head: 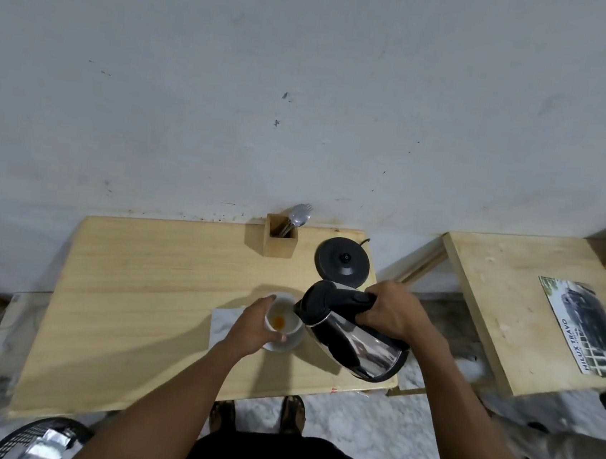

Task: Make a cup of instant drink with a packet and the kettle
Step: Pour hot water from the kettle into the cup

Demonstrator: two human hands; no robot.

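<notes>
The white cup (283, 316) stood on a saucer (287, 344) near the front right of the wooden table (143, 309), with orange powder at its bottom. The left hand (252, 326) curled around the cup's near side, forearm extended straight forward. The right hand (390, 313) was clenched on the black handle of the steel kettle (352, 331), which tilted with its spout at the cup rim. The kettle base (343, 261) sat empty behind, beside a wooden utensil holder (280, 241).

Wooden cutlery holder (280, 240) with spoon (298, 215) against the wall; printed photo (579, 327) on the neighbouring table (493, 286).
</notes>
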